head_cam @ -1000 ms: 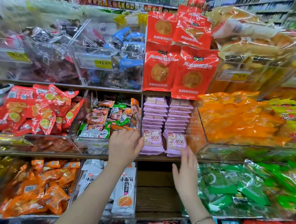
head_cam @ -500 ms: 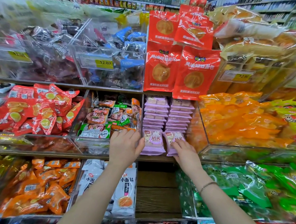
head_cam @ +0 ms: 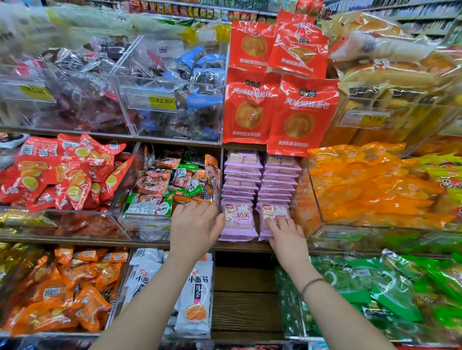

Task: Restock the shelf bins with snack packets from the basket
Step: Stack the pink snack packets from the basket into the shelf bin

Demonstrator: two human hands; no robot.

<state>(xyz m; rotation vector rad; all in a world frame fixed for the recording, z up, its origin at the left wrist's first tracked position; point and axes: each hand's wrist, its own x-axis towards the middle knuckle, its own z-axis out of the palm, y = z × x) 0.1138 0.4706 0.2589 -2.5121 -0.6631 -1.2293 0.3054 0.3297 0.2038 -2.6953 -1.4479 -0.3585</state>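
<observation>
Two rows of purple snack packets stand side by side on the middle shelf. My left hand (head_cam: pixel 195 226) rests on the front edge of the clear bin beside them, fingers fairly straight, with its thumb against the left front purple packet (head_cam: pixel 239 218). My right hand (head_cam: pixel 288 238) lies with its fingertips flat on the right front purple packet (head_cam: pixel 273 211), whose lower part is hidden by the hand. The basket is not in view.
A clear bin of mixed green and orange packets (head_cam: pixel 170 182) sits left of the purple rows, with red packets (head_cam: pixel 64 171) further left. Orange packets (head_cam: pixel 371 187) fill the bin on the right. Red bread bags (head_cam: pixel 278 110) hang above. White packets (head_cam: pixel 197 293) and green packets (head_cam: pixel 392 290) lie below.
My right hand rose from below the shelf edge and moved left onto the right front purple packet. My left hand stayed almost where it was.
</observation>
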